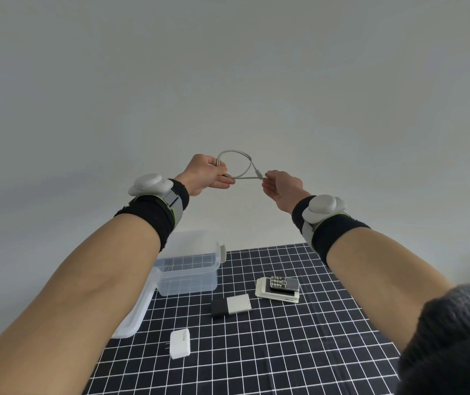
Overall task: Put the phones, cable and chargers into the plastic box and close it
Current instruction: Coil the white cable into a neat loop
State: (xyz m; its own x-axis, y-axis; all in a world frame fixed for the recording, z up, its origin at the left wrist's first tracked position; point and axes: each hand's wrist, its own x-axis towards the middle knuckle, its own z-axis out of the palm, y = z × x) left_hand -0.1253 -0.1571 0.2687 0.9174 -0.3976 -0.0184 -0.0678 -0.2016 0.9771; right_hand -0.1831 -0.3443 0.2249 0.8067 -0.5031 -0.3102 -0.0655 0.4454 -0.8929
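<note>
Left hand: grip closed round the looped cable, raised high above the desk.
Right hand: cable's free end pinched between fingertips.
Plastic box: open below, lid lying beside it.
Phones, chargers: not yet packed.
Advice: loops should be kept small and even, so the coil can be laid flat in the box.

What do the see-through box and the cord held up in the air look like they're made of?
The box looks like clear, slightly frosted hard plastic: the grid mat shows faintly through its walls. The cord, pinched between the left hand and right hand, looks pale grey and matte, bending in a soft loop. That could be a woven fabric jacket or rubbery plastic; it is too fine to tell.
</note>
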